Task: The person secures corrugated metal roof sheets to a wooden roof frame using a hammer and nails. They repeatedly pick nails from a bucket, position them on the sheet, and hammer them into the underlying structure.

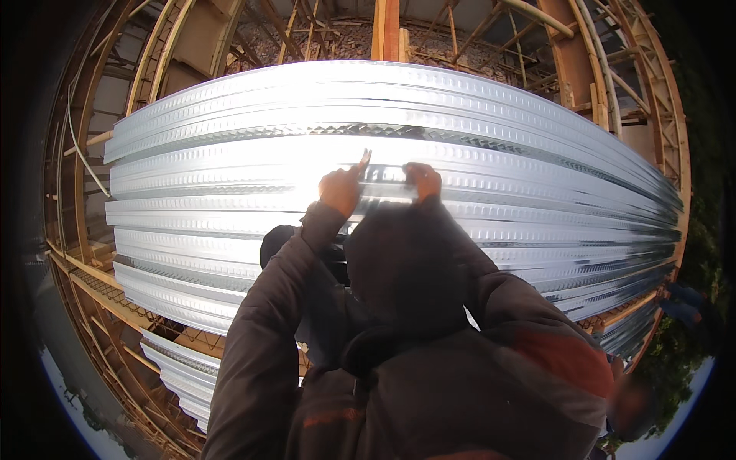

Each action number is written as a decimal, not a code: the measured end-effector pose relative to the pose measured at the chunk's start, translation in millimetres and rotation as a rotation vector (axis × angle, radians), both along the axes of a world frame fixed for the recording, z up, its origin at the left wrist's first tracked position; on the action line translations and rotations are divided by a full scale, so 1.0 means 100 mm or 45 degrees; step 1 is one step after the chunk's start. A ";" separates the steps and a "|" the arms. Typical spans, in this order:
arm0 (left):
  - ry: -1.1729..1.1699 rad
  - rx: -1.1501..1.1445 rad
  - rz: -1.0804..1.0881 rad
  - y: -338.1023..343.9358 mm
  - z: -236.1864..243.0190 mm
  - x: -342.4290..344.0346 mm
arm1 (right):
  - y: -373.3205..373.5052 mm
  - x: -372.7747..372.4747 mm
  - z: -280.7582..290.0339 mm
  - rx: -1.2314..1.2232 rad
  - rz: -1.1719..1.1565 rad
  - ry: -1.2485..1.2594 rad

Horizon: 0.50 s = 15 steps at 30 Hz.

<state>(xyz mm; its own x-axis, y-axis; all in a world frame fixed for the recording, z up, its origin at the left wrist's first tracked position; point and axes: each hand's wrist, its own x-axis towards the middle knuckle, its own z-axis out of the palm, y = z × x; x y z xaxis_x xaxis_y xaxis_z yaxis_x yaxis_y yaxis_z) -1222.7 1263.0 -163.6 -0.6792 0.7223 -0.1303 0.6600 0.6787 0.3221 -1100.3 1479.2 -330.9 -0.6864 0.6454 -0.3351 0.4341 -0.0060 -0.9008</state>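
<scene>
Resting against a ribbed, shiny corrugated metal sheet (pixel 491 184), both hands are raised in dark sleeves. Left hand (pixel 343 188) is loosely clenched with one finger extended upward on the sheet; right hand (pixel 423 181) curls its fingers over a rib. Wooden framing (pixel 583 61) stands behind the sheet.

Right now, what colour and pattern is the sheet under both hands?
Shiny silver corrugated metal sheet with long ribs and small embossed ridges; the head view shows it.

We stand on a building site: ribbed metal decking sheets (pixel 460 153) lie stacked, with timber formwork (pixel 383 31) behind them and scaffolding (pixel 92 307) beside.
</scene>
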 end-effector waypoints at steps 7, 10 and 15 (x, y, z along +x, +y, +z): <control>-0.123 -0.290 0.131 -0.17 -0.24 0.16 | 0.13 -0.87 0.55 0.355 0.110 0.179; -0.095 -0.348 0.125 -0.19 -0.22 0.21 | 0.68 -1.57 0.49 0.522 0.083 0.377; -0.147 -0.341 0.154 -0.35 -0.18 0.21 | 1.42 -2.51 0.18 0.676 0.313 0.211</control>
